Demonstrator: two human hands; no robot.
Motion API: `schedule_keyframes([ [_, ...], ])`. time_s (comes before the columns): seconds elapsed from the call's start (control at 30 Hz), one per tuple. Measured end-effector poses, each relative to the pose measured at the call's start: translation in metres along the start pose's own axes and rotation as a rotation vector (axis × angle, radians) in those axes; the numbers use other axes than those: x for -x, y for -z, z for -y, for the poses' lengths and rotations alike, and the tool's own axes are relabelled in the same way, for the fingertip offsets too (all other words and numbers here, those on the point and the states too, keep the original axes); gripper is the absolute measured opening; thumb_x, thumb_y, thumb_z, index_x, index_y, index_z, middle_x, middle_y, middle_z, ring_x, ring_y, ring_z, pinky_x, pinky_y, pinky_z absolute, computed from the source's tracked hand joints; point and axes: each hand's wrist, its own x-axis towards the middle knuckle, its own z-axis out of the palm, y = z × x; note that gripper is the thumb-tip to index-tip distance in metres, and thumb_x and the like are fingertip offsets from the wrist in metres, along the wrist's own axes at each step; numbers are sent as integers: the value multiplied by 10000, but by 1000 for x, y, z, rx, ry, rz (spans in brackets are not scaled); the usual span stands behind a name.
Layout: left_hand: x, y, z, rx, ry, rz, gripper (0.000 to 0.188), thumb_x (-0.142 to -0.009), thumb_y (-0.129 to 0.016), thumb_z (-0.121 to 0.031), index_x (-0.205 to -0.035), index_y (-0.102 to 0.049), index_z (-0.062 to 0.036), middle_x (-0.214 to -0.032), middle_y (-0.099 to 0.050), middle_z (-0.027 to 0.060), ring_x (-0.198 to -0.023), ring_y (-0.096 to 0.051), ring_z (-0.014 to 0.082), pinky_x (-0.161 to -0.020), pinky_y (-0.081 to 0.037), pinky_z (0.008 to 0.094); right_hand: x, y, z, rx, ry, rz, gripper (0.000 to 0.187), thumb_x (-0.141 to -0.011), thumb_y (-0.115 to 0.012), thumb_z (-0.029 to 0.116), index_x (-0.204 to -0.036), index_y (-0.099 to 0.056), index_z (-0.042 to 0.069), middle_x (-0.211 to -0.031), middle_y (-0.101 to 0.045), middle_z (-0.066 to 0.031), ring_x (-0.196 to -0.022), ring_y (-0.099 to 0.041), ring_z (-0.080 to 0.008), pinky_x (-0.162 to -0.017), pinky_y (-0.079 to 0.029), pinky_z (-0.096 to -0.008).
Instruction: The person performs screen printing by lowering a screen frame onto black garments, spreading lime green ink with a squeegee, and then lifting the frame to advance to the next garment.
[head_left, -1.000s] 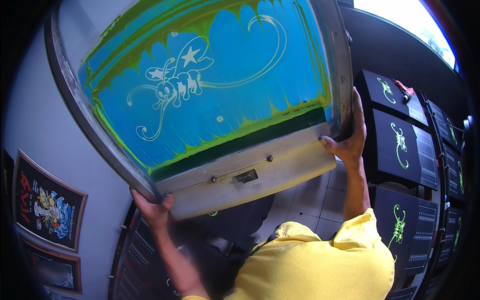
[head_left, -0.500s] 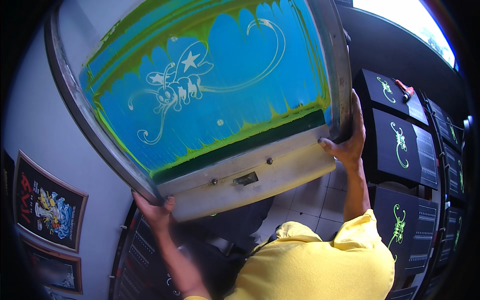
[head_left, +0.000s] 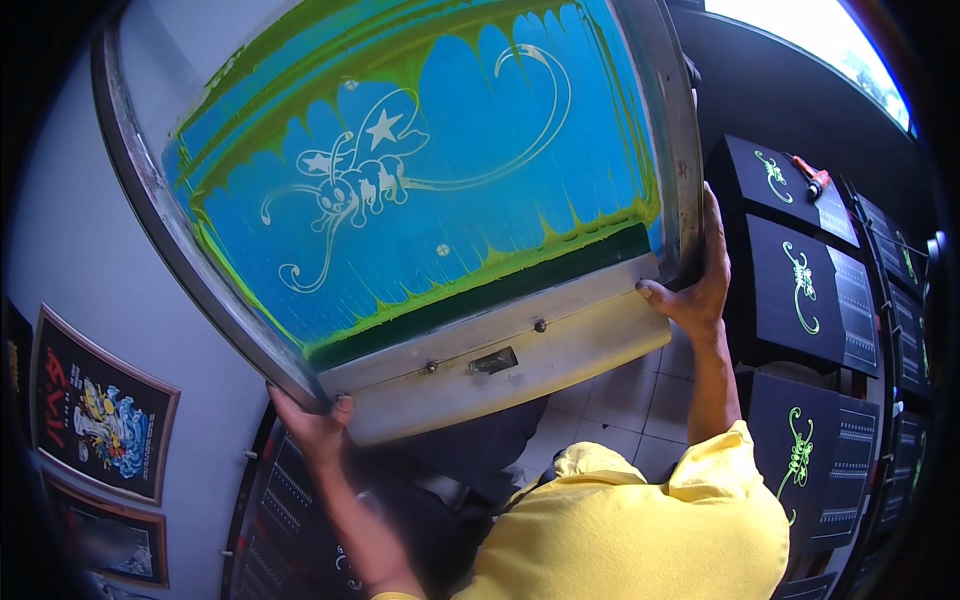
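Note:
Raised in front of me is a screen printing frame (head_left: 165, 245) with a blue mesh (head_left: 480, 210), green ink smeared along its edges and a pale winged-creature design in the middle. Across its near end rests a wide metal squeegee (head_left: 430, 410) with a dark green blade. My left hand (head_left: 318, 425) grips the near left corner, thumb by the squeegee's left end. On the right side my right hand (head_left: 700, 285) wraps the frame's edge, its thumb at the squeegee's right end and the fingers partly hidden behind the frame.
Along the right stand black printing boards (head_left: 790, 295) with dark fabric bearing green prints. A red heat gun (head_left: 815, 180) lies on the far one. Framed pictures (head_left: 105, 410) hang on the left wall. Tiled floor (head_left: 620, 400) shows below the squeegee, and more boards (head_left: 285, 500) stand at lower left.
Very little differs. The frame's mesh and design appear slightly lower in view, with both hands keeping the same grip.

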Motion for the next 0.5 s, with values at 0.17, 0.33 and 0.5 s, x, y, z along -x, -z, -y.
schedule_keyframes([
  [0.17,0,0,-2,-6,6,3,1131,-673,-869,-504,-1450,-268,58,-1373,-430,150,-1264,-433,256,-1069,-349,375,1,-1,-1,-16,16,5,1252,-631,-901,491,-1499,-226,-108,-1489,-397,-235,-1349,-441,-310,-1126,-356,-413],
  [0.33,0,1,0,-16,-2,5,1141,-673,-866,-522,-1449,-267,62,-1375,-427,154,-1266,-430,262,-1070,-348,379,2,-1,-5,-22,32,4,1248,-636,-899,490,-1499,-224,-108,-1490,-394,-237,-1351,-439,-311,-1128,-355,-415],
  [0.5,1,0,-1,-53,-17,-11,1149,-673,-864,-536,-1447,-267,69,-1377,-423,159,-1272,-423,267,-1075,-341,384,2,-2,-7,10,29,-39,1219,-616,-894,503,-1480,-284,-104,-1438,-454,-268,-1314,-492,-344,-1102,-387,-420],
])
